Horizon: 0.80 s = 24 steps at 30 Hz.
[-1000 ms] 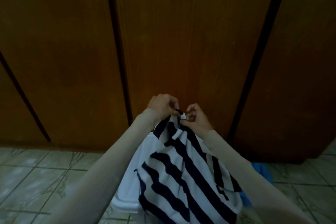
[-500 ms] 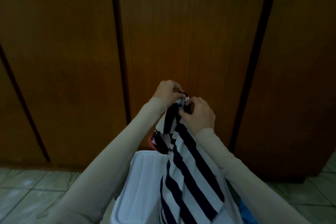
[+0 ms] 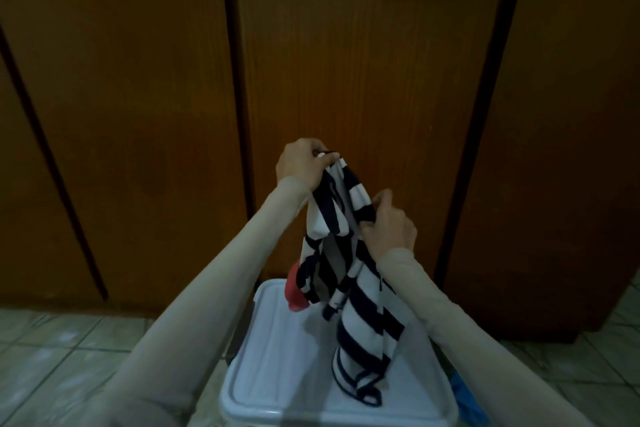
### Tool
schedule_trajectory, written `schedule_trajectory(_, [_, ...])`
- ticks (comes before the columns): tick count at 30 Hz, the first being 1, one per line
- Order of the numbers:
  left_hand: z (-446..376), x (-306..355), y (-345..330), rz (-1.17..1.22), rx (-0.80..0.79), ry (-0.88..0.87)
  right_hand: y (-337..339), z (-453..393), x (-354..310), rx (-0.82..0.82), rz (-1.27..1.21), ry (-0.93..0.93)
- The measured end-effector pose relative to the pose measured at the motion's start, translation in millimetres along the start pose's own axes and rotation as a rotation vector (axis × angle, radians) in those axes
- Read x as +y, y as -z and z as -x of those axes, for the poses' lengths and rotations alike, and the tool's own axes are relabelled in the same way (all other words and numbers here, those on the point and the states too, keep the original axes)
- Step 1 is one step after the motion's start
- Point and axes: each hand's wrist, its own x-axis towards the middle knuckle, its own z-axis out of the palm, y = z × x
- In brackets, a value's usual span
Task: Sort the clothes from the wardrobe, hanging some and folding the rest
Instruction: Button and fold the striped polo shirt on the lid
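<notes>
Right hand point(image 3: 389, 230) dropped lower (left hand point(image 3: 304, 166) higher) — both hands gripping striped shirt point(image 3: 349, 274)

The striped garment point(image 3: 360, 315) is soft matt cloth. The white bin point(image 3: 277, 374) looks like smooth plastic. The wardrobe doors point(image 3: 363, 62) are satin-finished wood, the floor point(image 3: 52, 357) glazed tile.

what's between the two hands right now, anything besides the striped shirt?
Head view: only the striped shirt spans the gap, bunched. The left hand pinches its top; the right hand grips it lower down.
</notes>
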Motion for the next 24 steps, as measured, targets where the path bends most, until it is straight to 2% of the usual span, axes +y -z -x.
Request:
schedule_trajectory(4, [5.1, 0.7, 0.3, 0.007, 0.055, 0.078, 7.2, 3.2, 9.7, -0.019, -0.096, 0.005])
schedule_trajectory(8, [5.8, 10.0, 5.2, 0.203, -0.022, 0.052, 5.3, 4.9, 23.3, -0.054, -0.039, 0.058])
schedule_trajectory(13, [13.1, 22.7, 16.2, 0.237, -0.11, -0.101, -6.8, 10.5, 40.5, -0.184, -0.028, 0.058])
schedule_trajectory(19, [11.5, 16.3, 23.3, 0.315, -0.146, -0.1, -25.2, 22.7, 51.1, -0.413, -0.161, -0.005])
schedule_trajectory(24, [12.0, 10.5, 25.9, 0.299, -0.115, -0.081, -40.6, 32.8, 60.4, -0.538, -0.165, -0.05])
